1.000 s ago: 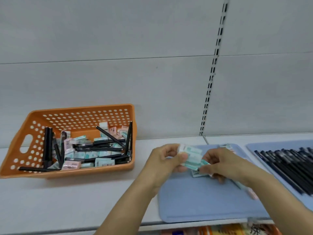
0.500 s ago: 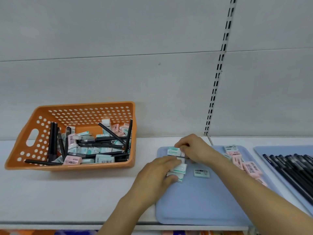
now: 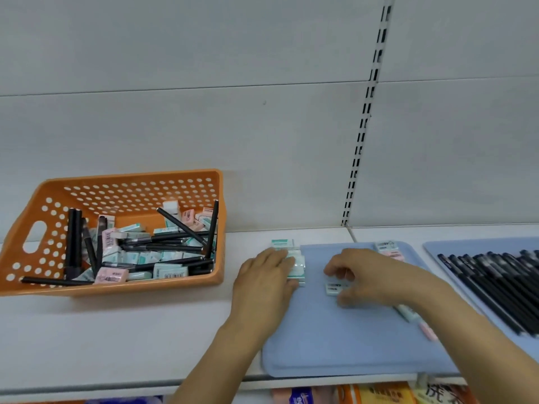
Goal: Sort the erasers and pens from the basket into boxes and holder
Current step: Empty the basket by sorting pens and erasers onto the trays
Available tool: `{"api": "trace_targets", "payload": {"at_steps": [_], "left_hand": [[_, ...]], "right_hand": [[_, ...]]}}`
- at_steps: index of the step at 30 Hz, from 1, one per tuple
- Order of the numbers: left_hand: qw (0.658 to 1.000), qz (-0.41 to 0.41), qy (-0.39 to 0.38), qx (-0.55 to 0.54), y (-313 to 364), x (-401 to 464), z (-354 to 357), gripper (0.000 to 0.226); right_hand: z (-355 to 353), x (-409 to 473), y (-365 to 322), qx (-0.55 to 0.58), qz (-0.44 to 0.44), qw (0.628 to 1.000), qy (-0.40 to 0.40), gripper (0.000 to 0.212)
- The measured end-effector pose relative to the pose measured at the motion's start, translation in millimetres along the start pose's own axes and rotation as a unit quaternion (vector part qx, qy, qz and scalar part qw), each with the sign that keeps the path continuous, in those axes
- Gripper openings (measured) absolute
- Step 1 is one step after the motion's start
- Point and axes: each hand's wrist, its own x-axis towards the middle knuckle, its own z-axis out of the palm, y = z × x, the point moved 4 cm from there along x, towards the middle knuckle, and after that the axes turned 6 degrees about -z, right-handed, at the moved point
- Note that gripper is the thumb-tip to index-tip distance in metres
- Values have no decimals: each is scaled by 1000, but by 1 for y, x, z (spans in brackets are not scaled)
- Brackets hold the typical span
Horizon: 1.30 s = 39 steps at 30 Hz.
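The left hand (image 3: 267, 279) lies flat, palm down, at the left edge of the blue tray (image 3: 344, 339), its straight fingers pressing on a short row of green erasers (image 3: 296, 265) lined along that edge; the farthest one (image 3: 282, 243) sits clear of the fingertips at the tray's back left corner. The right hand (image 3: 376, 277) hovers low over the middle of the tray with its fingers curled down around a single green eraser (image 3: 335, 288); blur hides whether that grip has closed on the eraser or only touches it, so I cannot tell. More erasers lie along the tray's right side: a green and a pink one (image 3: 388, 249) near the back, and another green and pink pair (image 3: 414, 319) partly hidden under the right forearm. The tray rests on a white shelf (image 3: 131, 339). To its left stands an orange basket (image 3: 116, 182) with holes in its walls, holding a jumble of black pens (image 3: 163, 247) and green and pink erasers. On the far right a second blue tray (image 3: 455, 246) carries a row of black pens (image 3: 495, 284) laid side by side. Behind everything rises a pale wall panel (image 3: 204, 126) with a slotted upright (image 3: 364, 126).
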Motion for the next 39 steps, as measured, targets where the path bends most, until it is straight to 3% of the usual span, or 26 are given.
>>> {"api": "trace_targets", "payload": {"at_steps": [3, 8, 11, 16, 18, 20, 23, 26, 30, 33, 36, 39], "left_hand": [[992, -7, -110, -57, -6, 11, 10, 68], [981, -24, -175, -80, -9, 32, 14, 97], [985, -8, -157, -70, -8, 30, 18, 90], [988, 6, -140, -67, -5, 25, 18, 91], [990, -5, -110, -89, -4, 32, 15, 81], [989, -43, -73, -122, -8, 46, 14, 54], [992, -77, -80, -65, -13, 68, 23, 39], [991, -78, -90, -55, -14, 78, 26, 36], [992, -66, 27, -106, -8, 75, -2, 23], [986, 13, 86, -140, 2, 46, -25, 17], [988, 107, 80, -80, 5, 2, -21, 14], [989, 107, 52, -92, -4, -16, -8, 14]], "right_hand": [[11, -6, -12, -70, -33, 996, 45, 28], [17, -22, -12, -55, -30, 996, 69, 28], [12, -36, 2, 3, -23, 995, 98, 28], [-19, -53, 42, 52, 49, 968, 240, 22], [-23, -55, 53, 13, 88, 967, 239, 19], [-18, -52, 58, -38, 108, 973, 202, 21], [-15, -50, 58, -50, 114, 972, 199, 26], [-15, -49, 57, -54, 107, 967, 225, 30], [-18, -50, 52, -50, 85, 957, 272, 29], [-18, -50, 46, -38, 60, 951, 300, 25], [-14, -44, 39, -2, 22, 947, 321, 18], [-2, -30, 23, 31, -44, 952, 301, 15]]}}
